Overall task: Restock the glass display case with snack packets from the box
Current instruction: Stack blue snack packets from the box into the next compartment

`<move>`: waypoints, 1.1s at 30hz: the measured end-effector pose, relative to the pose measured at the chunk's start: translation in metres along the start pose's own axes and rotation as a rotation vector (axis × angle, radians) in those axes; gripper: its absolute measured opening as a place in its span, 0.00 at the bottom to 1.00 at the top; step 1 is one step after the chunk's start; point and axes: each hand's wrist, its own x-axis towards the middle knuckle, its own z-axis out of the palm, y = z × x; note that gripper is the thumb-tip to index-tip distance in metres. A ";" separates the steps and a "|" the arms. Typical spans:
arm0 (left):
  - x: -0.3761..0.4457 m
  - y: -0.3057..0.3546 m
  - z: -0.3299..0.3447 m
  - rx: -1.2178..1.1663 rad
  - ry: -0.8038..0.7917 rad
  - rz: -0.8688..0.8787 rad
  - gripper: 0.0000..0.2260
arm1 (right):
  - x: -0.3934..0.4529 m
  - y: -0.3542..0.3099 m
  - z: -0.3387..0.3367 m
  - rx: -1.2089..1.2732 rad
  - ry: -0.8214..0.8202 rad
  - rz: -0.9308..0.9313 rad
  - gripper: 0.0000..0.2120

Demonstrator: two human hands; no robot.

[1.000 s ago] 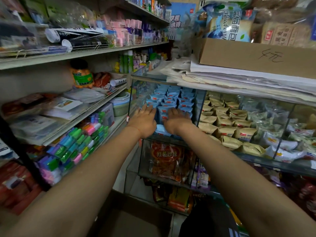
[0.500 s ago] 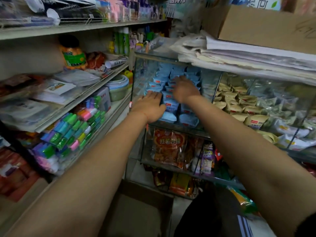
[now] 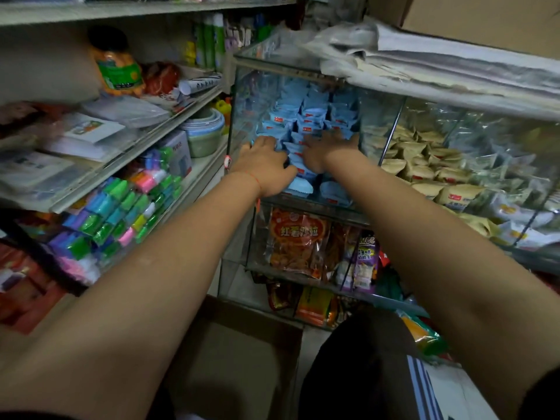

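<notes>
Fingers of both hands lie spread and fairly straight on the blue snack packets (image 3: pixel 306 128), pressing rather than clasping; neither hand appears to have anything pinched, though the fingertips are blurred. The left hand (image 3: pixel 266 165) rests on the packets nearest the open front of the glass display case (image 3: pixel 242 95), its thumb reaching toward the right hand (image 3: pixel 325 148), which lies a little deeper in the case. Held flat like this, the palms most likely serve to push the loose packets back and level them, making room at the front and keeping them from sliding over the case's lower edge.

Blue packets fill the case's left compartment in overlapping rows, so this section looks nearly full. Beyond the glass divider to the right of the hands, tan packets (image 3: pixel 424 165) sit in their own compartment, which keeps the kinds apart. Below the case's top tier, a red snack bag (image 3: pixel 295 241) stands upright, face outward for reading. The cardboard box (image 3: pixel 239 353) sits open on the floor directly below the case, within reach for the next handful; its contents are hidden.
</notes>
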 end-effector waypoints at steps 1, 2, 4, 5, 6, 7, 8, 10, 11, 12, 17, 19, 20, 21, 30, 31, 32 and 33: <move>-0.001 -0.001 0.001 -0.051 0.030 0.006 0.25 | -0.001 0.000 0.000 0.009 0.005 0.001 0.27; -0.002 -0.001 0.001 -0.092 0.047 0.019 0.25 | -0.002 -0.001 0.000 0.005 0.011 0.007 0.27; -0.005 -0.001 0.000 -0.128 0.054 0.047 0.24 | -0.003 -0.005 -0.005 -0.032 0.007 0.026 0.29; -0.006 -0.001 0.000 -0.131 0.060 0.052 0.23 | -0.003 -0.006 -0.009 -0.040 -0.001 0.033 0.29; -0.008 -0.001 0.001 -0.131 0.069 0.052 0.22 | -0.004 -0.007 -0.013 -0.025 0.003 0.034 0.30; -0.008 -0.001 0.001 -0.127 0.075 0.052 0.21 | -0.003 -0.007 -0.017 0.014 0.024 0.026 0.30; -0.009 0.000 0.001 -0.122 0.074 0.051 0.21 | -0.003 -0.006 -0.020 0.069 0.063 0.013 0.30; -0.008 -0.001 0.001 -0.116 0.063 0.043 0.21 | -0.001 -0.005 -0.023 0.176 0.162 -0.014 0.29; -0.007 -0.001 0.001 -0.116 0.055 0.039 0.21 | 0.001 -0.005 -0.024 0.209 0.184 -0.019 0.29; -0.007 -0.001 0.000 -0.114 0.049 0.036 0.21 | 0.003 -0.006 -0.025 0.227 0.178 -0.014 0.29; -0.004 -0.004 0.003 -0.055 0.082 0.061 0.22 | 0.026 -0.017 -0.038 0.399 0.063 0.039 0.27; 0.000 -0.005 0.004 -0.062 0.092 0.066 0.22 | 0.035 -0.019 -0.032 0.459 0.080 0.037 0.26; 0.001 -0.004 0.003 -0.069 0.092 0.068 0.23 | 0.038 -0.018 -0.028 0.443 0.076 0.041 0.24; 0.002 -0.004 0.003 -0.076 0.091 0.069 0.23 | 0.043 -0.017 -0.024 0.414 0.068 0.050 0.23; 0.001 -0.002 0.006 -0.084 0.038 0.037 0.25 | 0.062 -0.006 -0.032 0.365 0.196 0.126 0.20; 0.001 -0.002 0.005 -0.080 0.037 0.039 0.25 | 0.066 -0.007 -0.033 0.367 0.206 0.114 0.21; 0.001 -0.002 0.004 -0.074 0.038 0.039 0.25 | 0.067 -0.010 -0.033 0.368 0.186 0.089 0.22; 0.001 -0.002 0.004 -0.069 0.040 0.040 0.25 | 0.070 -0.014 -0.031 0.368 0.145 0.065 0.23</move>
